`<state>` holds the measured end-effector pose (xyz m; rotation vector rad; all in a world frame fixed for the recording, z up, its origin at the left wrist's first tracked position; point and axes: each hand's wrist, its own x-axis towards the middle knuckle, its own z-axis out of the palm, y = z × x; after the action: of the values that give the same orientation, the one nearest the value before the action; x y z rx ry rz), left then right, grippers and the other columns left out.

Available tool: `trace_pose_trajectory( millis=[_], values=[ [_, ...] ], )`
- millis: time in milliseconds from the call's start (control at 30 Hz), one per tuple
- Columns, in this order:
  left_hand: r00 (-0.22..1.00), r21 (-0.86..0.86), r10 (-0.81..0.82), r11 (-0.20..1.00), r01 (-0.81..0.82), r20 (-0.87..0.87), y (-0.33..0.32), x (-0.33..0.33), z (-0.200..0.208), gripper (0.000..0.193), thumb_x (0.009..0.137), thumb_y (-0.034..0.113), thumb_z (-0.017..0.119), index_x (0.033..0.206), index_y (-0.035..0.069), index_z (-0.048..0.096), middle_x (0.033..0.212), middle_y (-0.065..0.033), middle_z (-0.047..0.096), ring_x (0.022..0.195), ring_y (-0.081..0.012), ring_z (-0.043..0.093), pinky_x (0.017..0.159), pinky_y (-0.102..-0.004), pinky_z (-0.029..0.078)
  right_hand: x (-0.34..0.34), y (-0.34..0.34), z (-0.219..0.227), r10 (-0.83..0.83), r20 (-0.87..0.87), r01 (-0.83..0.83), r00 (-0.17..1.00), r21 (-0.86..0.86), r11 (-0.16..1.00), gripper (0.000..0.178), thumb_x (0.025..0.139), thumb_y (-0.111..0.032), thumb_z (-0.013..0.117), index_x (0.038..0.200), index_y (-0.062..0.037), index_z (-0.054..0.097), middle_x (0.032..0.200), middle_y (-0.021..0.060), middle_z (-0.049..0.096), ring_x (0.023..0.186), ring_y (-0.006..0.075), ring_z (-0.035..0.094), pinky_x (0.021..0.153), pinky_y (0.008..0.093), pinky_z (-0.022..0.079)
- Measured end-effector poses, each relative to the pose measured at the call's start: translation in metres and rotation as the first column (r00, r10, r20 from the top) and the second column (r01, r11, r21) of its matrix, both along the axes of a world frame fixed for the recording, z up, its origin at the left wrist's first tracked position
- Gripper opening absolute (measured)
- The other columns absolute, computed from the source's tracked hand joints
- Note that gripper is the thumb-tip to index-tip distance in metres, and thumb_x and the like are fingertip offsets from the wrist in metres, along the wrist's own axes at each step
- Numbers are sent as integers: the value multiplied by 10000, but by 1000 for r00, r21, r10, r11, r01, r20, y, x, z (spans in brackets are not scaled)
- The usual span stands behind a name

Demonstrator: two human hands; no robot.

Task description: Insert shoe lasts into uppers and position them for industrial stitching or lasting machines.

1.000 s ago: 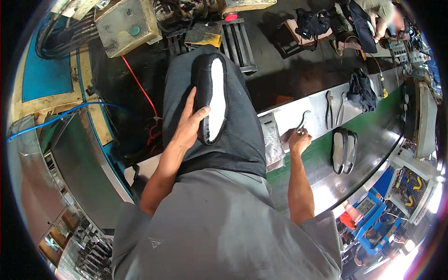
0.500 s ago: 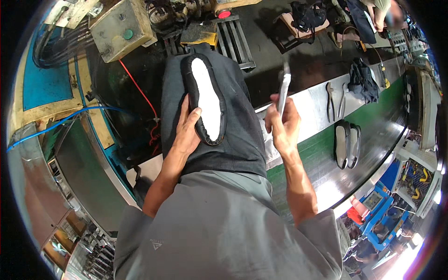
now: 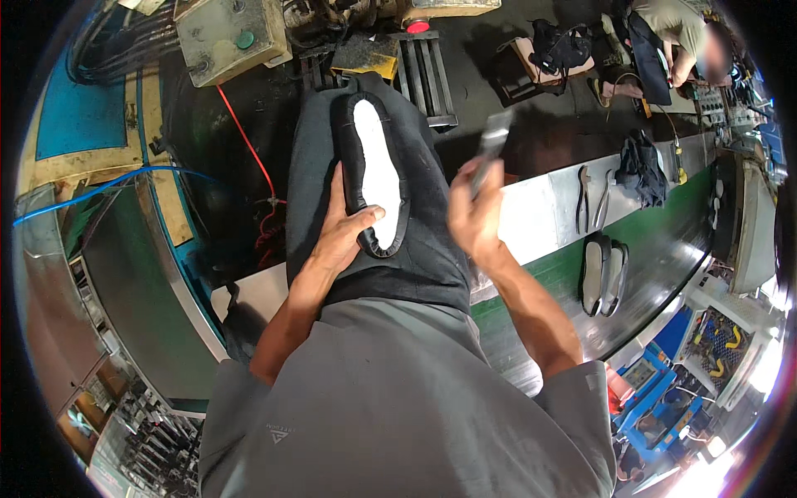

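Observation:
A black shoe upper [image 3: 357, 183], its white underside [image 3: 379, 162] turned up, lies lengthwise on my lap. My left hand [image 3: 342, 232] is closed around its near left side, with the thumb pressing on the white part and the fingers along the black edge. To the right and apart from the shoe, my right hand [image 3: 477, 212] is raised and closed around a silver metal hand tool [image 3: 496, 137]. Motion blurs the tool, so its exact kind cannot be made out.
On the metal ledge [image 3: 531, 212] at right lie pliers [image 3: 584, 199], a second plier-like tool [image 3: 603, 199] and black cloth [image 3: 641, 170]. A pair of shoes [image 3: 604, 275] rests on the green conveyor belt [image 3: 531, 290]. Another person [image 3: 677, 33] works at the far right.
My right hand has moved left with the tool, nearer the shoe, and the tool has tilted. My left thumb lies slightly further onto the white underside. The view has shifted a little.

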<state>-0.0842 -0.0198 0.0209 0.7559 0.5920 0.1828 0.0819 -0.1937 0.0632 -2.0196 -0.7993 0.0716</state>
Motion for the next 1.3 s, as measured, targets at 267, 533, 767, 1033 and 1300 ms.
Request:
trace_pose_trajectory(
  millis=[267, 533, 767, 1033, 1300],
  values=[
    [809, 578, -293, 580, 574, -510, 81, -22, 115, 892, 839, 25, 795, 1667, 42, 464, 1445, -164, 660, 1288, -204, 629, 1106, -307, 472, -4, -33, 1, 173, -274, -255, 946, -299, 919, 248, 1015, -76, 694, 1232, 28, 639, 974, 278, 727, 914, 491, 725, 772, 529, 567],
    [904, 928, -341, 177, 329, -256, 129, 82, 175, 721, 900, 206, 889, 1522, 8, 584, 1317, -115, 705, 1198, -149, 661, 996, -339, 556, -18, -54, 30, 97, -311, -189, 945, -281, 941, 203, 1098, -142, 674, 1058, 52, 718, 728, 158, 666, 638, 229, 646, 608, 371, 509],
    [820, 722, -514, 465, 512, -250, 39, 100, 1, 851, 913, 155, 856, 1646, 22, 445, 1511, -225, 625, 1389, -287, 613, 1177, -370, 463, -6, -73, 20, 196, -93, -217, 976, -473, 854, 325, 993, -62, 720, 1299, 33, 666, 962, 221, 695, 813, 381, 725, 753, 474, 594],
    [786, 559, -532, 565, 607, -315, 34, 90, 21, 982, 965, 165, 836, 1754, 81, 259, 1770, -217, 331, 1632, -292, 310, 1262, -413, 402, 24, -53, 8, 328, 41, -193, 944, -738, 647, 542, 993, -89, 586, 1516, 46, 544, 1173, 204, 653, 1066, 403, 684, 787, 491, 640],
    [803, 640, -491, 506, 578, -337, 30, 84, 16, 990, 971, 192, 823, 1758, 98, 229, 1714, -278, 420, 1594, -396, 422, 1288, -437, 355, 32, -41, 7, 317, -251, -404, 915, -524, 750, 219, 1091, -210, 652, 1079, 7, 685, 804, 147, 678, 771, 320, 725, 653, 465, 558]
  ],
)
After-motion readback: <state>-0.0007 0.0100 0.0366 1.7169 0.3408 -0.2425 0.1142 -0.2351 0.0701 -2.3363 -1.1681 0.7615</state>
